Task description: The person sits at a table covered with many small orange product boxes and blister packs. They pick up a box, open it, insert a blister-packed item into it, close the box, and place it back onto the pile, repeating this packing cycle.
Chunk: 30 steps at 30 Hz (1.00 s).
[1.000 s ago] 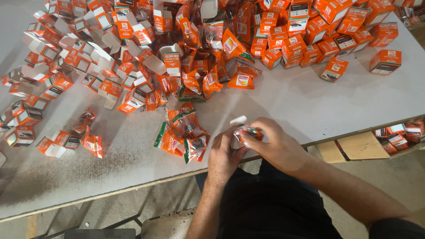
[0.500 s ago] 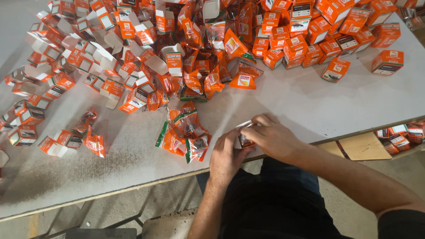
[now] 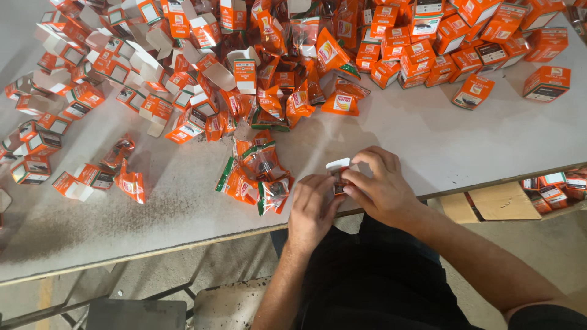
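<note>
My left hand [image 3: 313, 206] and my right hand [image 3: 380, 186] meet at the near edge of the white table [image 3: 428, 140], both closed around one small orange carton [image 3: 337, 172] with its white flap open on top. The carton is mostly hidden by my fingers. Just left of my hands lies a small heap of orange and green plastic sachets [image 3: 255, 174].
Several open, empty orange cartons [image 3: 140, 91] are strewn over the left and middle of the table. Closed cartons [image 3: 465, 55] stand grouped at the far right. More sachets [image 3: 306, 79] pile in the middle. A cardboard box [image 3: 489, 201] with cartons sits on the floor at right.
My hands stay at the table edge and shift slightly on the small carton; its white flap stays up. The view has tilted a little.
</note>
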{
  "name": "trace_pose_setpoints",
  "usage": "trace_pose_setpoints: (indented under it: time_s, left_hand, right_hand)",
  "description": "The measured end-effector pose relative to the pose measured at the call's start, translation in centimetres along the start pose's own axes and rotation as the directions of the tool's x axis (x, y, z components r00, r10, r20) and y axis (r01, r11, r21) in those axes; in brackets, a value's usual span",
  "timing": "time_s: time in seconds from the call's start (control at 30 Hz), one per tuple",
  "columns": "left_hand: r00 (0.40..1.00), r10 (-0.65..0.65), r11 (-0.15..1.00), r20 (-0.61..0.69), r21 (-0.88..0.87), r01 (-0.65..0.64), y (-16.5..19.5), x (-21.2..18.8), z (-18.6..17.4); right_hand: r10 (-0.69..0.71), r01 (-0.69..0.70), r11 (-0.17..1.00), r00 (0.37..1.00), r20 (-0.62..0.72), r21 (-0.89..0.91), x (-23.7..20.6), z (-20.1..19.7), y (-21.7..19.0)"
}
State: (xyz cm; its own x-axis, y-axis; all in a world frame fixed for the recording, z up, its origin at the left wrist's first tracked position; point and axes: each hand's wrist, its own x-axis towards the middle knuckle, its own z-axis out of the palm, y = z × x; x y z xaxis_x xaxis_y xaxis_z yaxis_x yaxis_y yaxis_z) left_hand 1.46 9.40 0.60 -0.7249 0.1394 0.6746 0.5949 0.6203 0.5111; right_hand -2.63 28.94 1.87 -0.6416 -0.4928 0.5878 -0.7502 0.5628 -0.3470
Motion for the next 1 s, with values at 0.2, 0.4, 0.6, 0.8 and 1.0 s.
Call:
trace_pose_setpoints:
  time_s: [0.2, 0.4, 0.6, 0.8, 1.0]
  left_hand:
    - [0.996, 0.064, 0.986, 0.058, 0.149, -0.072, 0.4, 0.6, 0.1]
    - [0.997, -0.029, 0.992, 0.072, 0.123, 0.020, 0.0, -0.3, 0.7]
    - [0.988, -0.118, 0.993, 0.098, 0.004, 0.118, -0.7, -0.4, 1.1]
    - [0.986, -0.139, 0.988, 0.089, -0.047, 0.144, -1.0, -0.9, 1.3]
    - [0.972, -0.201, 0.976, 0.121, -0.054, 0.209, -1.3, -1.1, 1.5]
  right_hand:
    - [0.265, -0.211, 0.874, 0.962, -0.065, 0.438, -0.6, 1.0, 0.4]
    - [0.095, -0.077, 0.954, 0.994, -0.050, 0.289, -1.6, 1.0, 0.3]
    - [0.221, -0.237, 0.870, 0.971, 0.089, 0.433, -1.2, 2.7, 2.0]
    - [0.124, -0.190, 0.845, 0.979, 0.161, 0.500, -0.7, 1.7, 2.7]
    - [-0.082, 0.048, 0.917, 0.994, 0.069, 0.395, -0.4, 0.5, 2.4]
